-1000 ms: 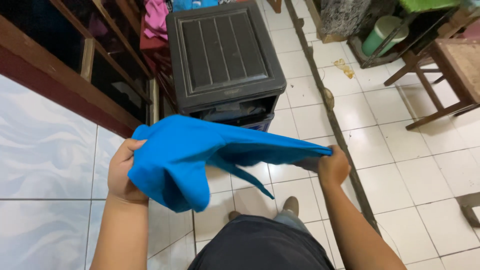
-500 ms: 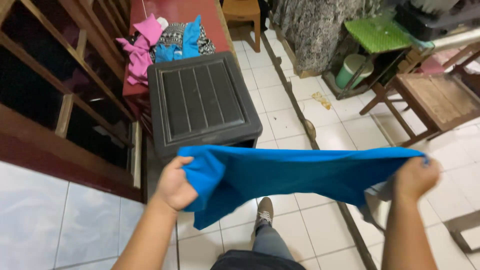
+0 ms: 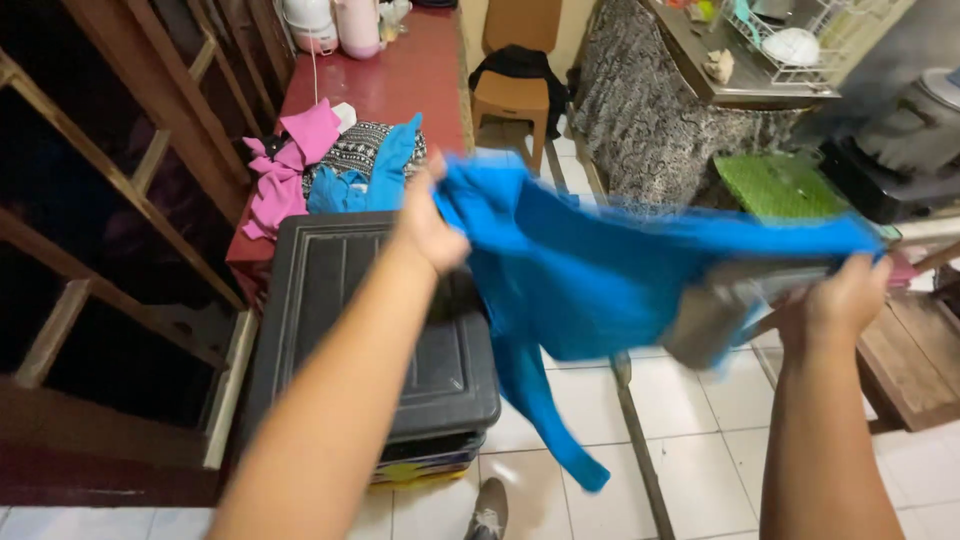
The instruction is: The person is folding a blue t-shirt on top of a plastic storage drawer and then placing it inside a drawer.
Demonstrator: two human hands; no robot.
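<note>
blue garment (image 3: 600,280) stretched, blurred | black bin (image 3: 370,330) below | clothes pile (image 3: 330,165) behind

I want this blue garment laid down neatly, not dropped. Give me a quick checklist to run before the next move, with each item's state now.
1. Left hand grips the blue garment: ok.
2. Right hand grips its other end: ok.
3. Garment spread flat between the hands: not ok, it sags and one end dangles.
4. Dangling end off the tiled floor: ok.
5. Black bin lid free of things: ok.
6. Garment right side out: cannot tell, blurred.
</note>
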